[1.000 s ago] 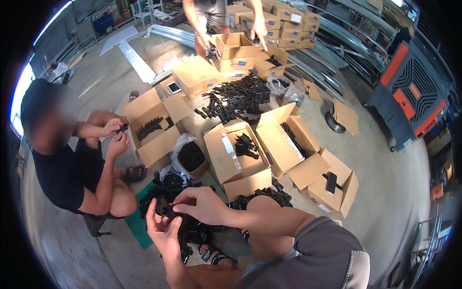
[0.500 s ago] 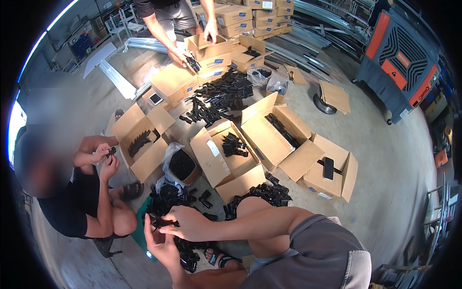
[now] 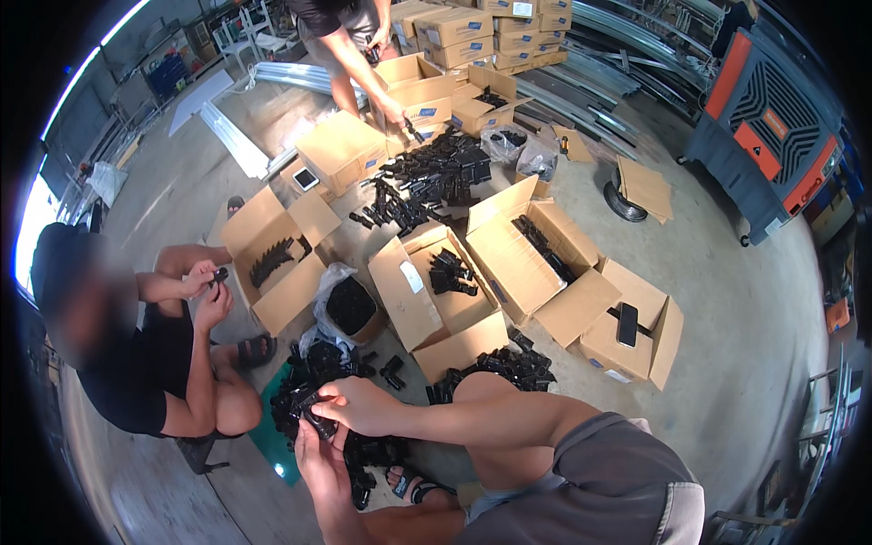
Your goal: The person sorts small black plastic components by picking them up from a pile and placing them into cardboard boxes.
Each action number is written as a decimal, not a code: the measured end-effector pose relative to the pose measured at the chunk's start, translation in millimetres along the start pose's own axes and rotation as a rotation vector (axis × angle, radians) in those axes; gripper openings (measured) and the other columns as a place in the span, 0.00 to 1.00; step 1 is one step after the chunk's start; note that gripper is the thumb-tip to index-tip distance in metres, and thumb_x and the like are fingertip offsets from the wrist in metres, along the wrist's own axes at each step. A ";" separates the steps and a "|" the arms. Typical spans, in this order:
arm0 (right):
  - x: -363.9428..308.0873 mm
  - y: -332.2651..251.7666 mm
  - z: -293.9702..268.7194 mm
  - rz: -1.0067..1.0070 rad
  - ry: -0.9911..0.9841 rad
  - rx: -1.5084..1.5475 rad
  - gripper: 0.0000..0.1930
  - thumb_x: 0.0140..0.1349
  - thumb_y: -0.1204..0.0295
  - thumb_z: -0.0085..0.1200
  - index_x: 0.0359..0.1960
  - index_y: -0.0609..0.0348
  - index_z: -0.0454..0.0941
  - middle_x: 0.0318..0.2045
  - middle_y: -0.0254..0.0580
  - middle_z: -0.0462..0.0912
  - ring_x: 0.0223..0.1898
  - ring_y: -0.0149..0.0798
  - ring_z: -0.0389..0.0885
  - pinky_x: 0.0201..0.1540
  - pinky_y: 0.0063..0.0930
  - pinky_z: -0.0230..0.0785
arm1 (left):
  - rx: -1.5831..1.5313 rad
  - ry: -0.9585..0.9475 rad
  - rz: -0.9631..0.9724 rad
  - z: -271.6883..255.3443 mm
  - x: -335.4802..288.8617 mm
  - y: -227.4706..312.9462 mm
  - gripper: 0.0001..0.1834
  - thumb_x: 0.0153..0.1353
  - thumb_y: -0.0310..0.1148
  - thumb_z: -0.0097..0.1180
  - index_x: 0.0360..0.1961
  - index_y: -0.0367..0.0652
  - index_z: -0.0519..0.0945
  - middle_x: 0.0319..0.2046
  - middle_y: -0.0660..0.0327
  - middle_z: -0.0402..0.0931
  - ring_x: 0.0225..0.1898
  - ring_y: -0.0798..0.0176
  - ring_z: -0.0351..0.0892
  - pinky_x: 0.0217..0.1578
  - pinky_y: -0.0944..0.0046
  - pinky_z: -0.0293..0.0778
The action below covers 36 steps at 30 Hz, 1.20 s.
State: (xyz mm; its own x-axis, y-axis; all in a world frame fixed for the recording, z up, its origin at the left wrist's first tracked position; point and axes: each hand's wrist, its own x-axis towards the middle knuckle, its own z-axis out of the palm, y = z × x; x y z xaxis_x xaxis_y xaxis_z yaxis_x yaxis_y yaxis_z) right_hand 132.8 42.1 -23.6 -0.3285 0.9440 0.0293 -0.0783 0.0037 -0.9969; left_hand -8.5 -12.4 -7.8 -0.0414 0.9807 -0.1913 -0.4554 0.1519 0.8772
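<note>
- Component (image 3: 317,421), small and black, was located between the person's two hands, above a heap (image 3: 313,365) of similar black pieces.
- Left hand (image 3: 321,459) pinched the component from below, fingers directed upward along its side.
- Right hand (image 3: 360,405) extended across from the right, pinching the component's upper part between thumb and fingers; exact fingertip contact could not be told.
- The heap lay partly over a green sheet (image 3: 275,436), near the person's sandalled foot (image 3: 405,480).
- A plastic-lined box (image 3: 368,332), filled with dark pieces, stood just beyond the heap.
- To its right, an open carton (image 3: 465,345) contained a cluster of black pieces; the adjacent carton (image 3: 495,259) contained a row along its far side.
- A dark phone (image 3: 628,325) rested on a further carton (image 3: 668,341).
- A seated co-worker (image 3: 127,381) at left held a small black piece in both hands.
- A second co-worker (image 3: 350,59) leaned over a broad spread of black pieces (image 3: 431,177).
- A grey-and-orange machine (image 3: 767,145) stood well apart at right.
</note>
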 end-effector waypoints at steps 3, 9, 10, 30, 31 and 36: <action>-1.0 5.4 4.3 -0.152 0.112 -0.234 0.14 0.64 0.63 0.60 0.43 0.61 0.83 0.34 0.44 0.79 0.33 0.38 0.80 0.37 0.30 0.70 | -0.072 -0.042 -0.002 -0.4 -0.9 2.1 0.21 0.74 0.39 0.48 0.57 0.32 0.72 0.51 0.53 0.77 0.50 0.61 0.81 0.55 0.59 0.79; 1.3 -15.7 1.3 -0.096 0.094 -0.190 0.22 0.62 0.63 0.64 0.54 0.61 0.79 0.36 0.43 0.78 0.33 0.33 0.78 0.39 0.26 0.72 | -0.089 -0.024 0.033 -13.4 -1.6 4.8 0.20 0.71 0.35 0.52 0.59 0.34 0.73 0.52 0.55 0.77 0.50 0.64 0.80 0.55 0.60 0.79; 3.6 -18.2 0.4 -0.066 0.065 -0.118 0.23 0.62 0.63 0.64 0.55 0.62 0.78 0.36 0.43 0.79 0.33 0.31 0.78 0.38 0.25 0.72 | -0.067 -0.009 0.035 -13.0 -1.9 6.6 0.21 0.71 0.35 0.53 0.60 0.34 0.72 0.52 0.55 0.77 0.50 0.64 0.80 0.54 0.61 0.79; 10.1 -28.3 -6.5 0.132 0.012 -0.169 0.23 0.63 0.60 0.63 0.48 0.70 0.81 0.31 0.42 0.85 0.33 0.29 0.83 0.39 0.23 0.76 | -0.262 -0.004 -0.176 -17.9 -5.3 7.6 0.23 0.70 0.30 0.52 0.64 0.36 0.69 0.54 0.53 0.78 0.52 0.59 0.81 0.56 0.57 0.79; 11.8 -25.8 -3.6 0.120 0.016 -0.162 0.23 0.63 0.59 0.63 0.49 0.70 0.81 0.31 0.42 0.85 0.33 0.29 0.83 0.39 0.23 0.76 | -0.264 0.022 -0.161 -19.0 -5.5 7.1 0.23 0.70 0.30 0.52 0.64 0.36 0.69 0.54 0.53 0.78 0.52 0.59 0.81 0.56 0.57 0.79; 10.5 -27.6 0.2 0.045 0.034 -0.266 0.26 0.63 0.58 0.63 0.50 0.72 0.79 0.32 0.43 0.84 0.33 0.29 0.82 0.38 0.24 0.75 | -0.160 0.056 -0.098 -21.0 -4.0 6.8 0.21 0.71 0.29 0.51 0.63 0.35 0.69 0.54 0.51 0.77 0.52 0.59 0.81 0.53 0.56 0.81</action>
State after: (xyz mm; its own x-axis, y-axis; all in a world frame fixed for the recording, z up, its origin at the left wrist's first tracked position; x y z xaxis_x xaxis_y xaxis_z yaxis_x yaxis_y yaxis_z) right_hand 131.4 51.9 4.3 -0.2943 0.9556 -0.0132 0.1875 0.0441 -0.9813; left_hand -30.1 -17.9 -10.3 -0.0370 0.9531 -0.3004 -0.5948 0.2206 0.7730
